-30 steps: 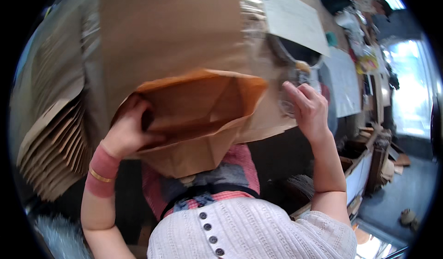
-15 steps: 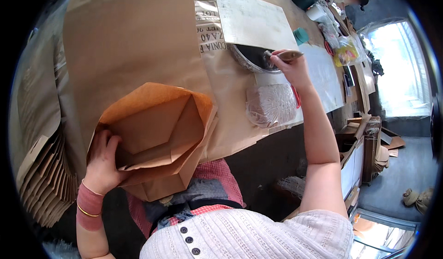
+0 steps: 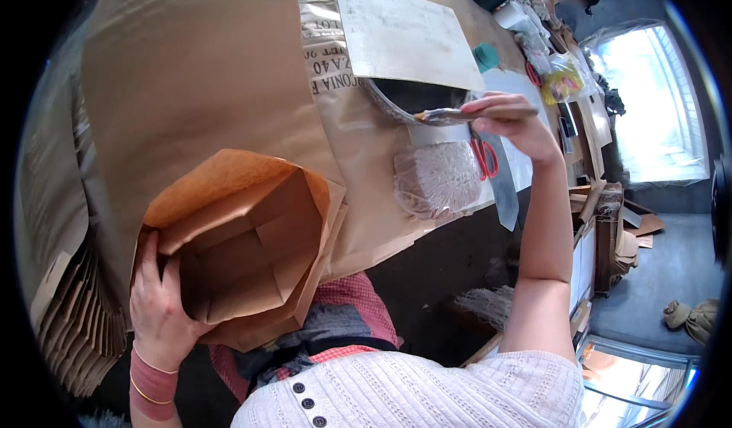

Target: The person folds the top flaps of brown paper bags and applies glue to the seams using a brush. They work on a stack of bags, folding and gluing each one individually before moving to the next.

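My left hand [image 3: 162, 306] grips the left rim of an open brown paper bag [image 3: 252, 252], fingers over the edge and thumb along the near side. The bag's mouth faces up, showing its folded bottom and an orange-brown inner flap. In my right hand [image 3: 518, 127] is a brush [image 3: 457, 114], held by its handle between thumb and fingers. Its coated bristle end points left, over the near rim of a round bowl [image 3: 387, 106]. The bowl has a dark inside, and a white board [image 3: 412, 35] covers its far part.
Near the bowl lie a plastic-wrapped block [image 3: 438, 176] and red-handled scissors [image 3: 488, 161]. A large brown paper sheet [image 3: 198, 69] spans the table's left. Folded brown bags [image 3: 80, 336] hang in a row at the left. A teal lid [image 3: 486, 57] sits beyond; another person is at the far right.
My right hand has moved right and nearer, drawing the brush from inside the bowl to its near rim. The bag's mouth has opened wider. The scissors have come into fuller view.
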